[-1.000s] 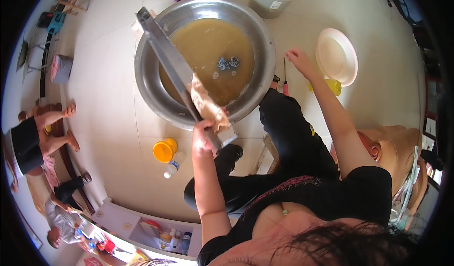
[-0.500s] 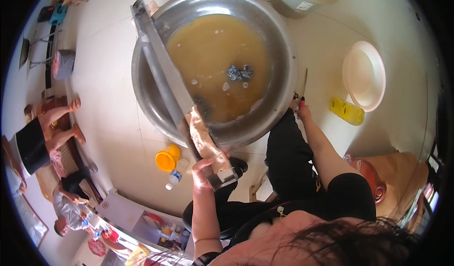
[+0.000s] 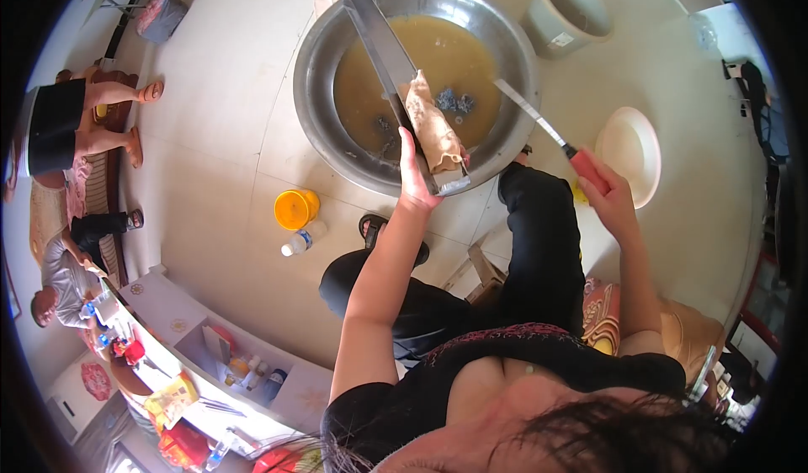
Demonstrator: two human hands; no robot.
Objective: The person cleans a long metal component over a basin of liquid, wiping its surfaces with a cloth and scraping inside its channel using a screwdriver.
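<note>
My left hand [image 3: 416, 174] is closed around the near end of a long metal channel [image 3: 370, 35], which slants across a wide metal basin [image 3: 316, 149]. A wrinkled tan cloth [image 3: 433, 128] lies along the channel's near end, beside my fingers. In the basin are murky brown water [image 3: 379, 65] and steel wool scrubbers [image 3: 454, 100]. My right hand [image 3: 614, 204] grips a red-handled knife [image 3: 539, 118] with a long, narrow flat blade. Its tip points up and left, over the basin's right rim, apart from the channel.
Right of the basin stand a grey bucket [image 3: 562, 48] and a pale pink tub [image 3: 644, 149]. An orange container [image 3: 296, 209] and a plastic bottle [image 3: 295, 243] are on the floor at left. Other people's legs [image 3: 114, 119] show at far left, near a cabinet [image 3: 181, 313].
My right hand has risen from beside my knee and moved right with the knife. My left hand and the channel have shifted up and right, and the view has turned.
</note>
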